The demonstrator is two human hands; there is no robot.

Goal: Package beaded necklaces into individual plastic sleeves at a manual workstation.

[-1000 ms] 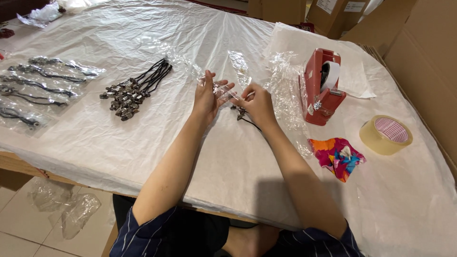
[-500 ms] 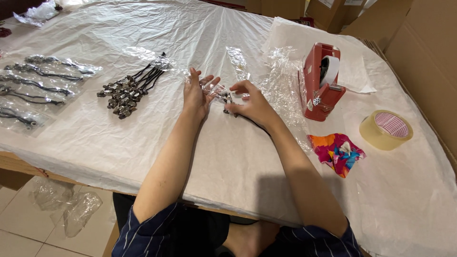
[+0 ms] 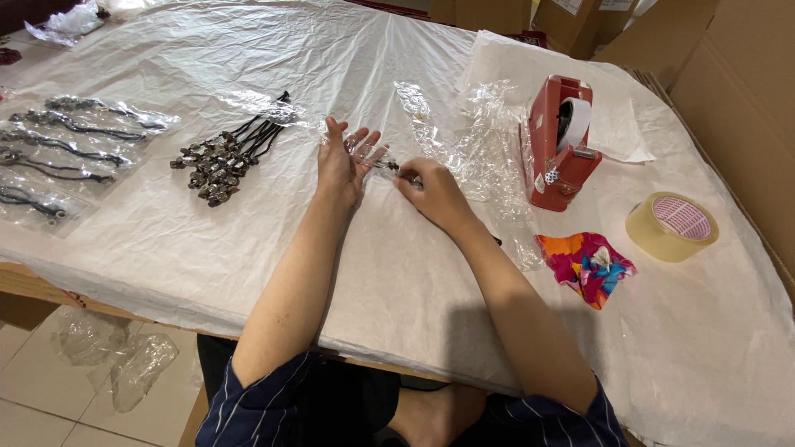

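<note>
My left hand [image 3: 341, 159] lies on the table with its fingers spread over a small clear plastic bag [image 3: 370, 154]. My right hand [image 3: 431, 189] is closed on a black corded charm [image 3: 391, 166], whose metal end sits at the mouth of the bag. The cord's tail shows beside my right forearm [image 3: 497, 241]. A loose bunch of similar black corded charms [image 3: 228, 153] lies to the left of my left hand, apart from it.
Several bagged charms [image 3: 62, 149] lie at the far left. A red tape dispenser [image 3: 559, 141], a heap of clear bags [image 3: 472, 141], a tape roll [image 3: 671, 225] and a colourful cloth [image 3: 586, 263] sit to the right. Cardboard boxes [image 3: 737, 91] stand at the right edge.
Both hands have dropped from slightly raised to flat on the table. The left fingers have spread over the bag, and the right hand has moved the charm toward it.
</note>
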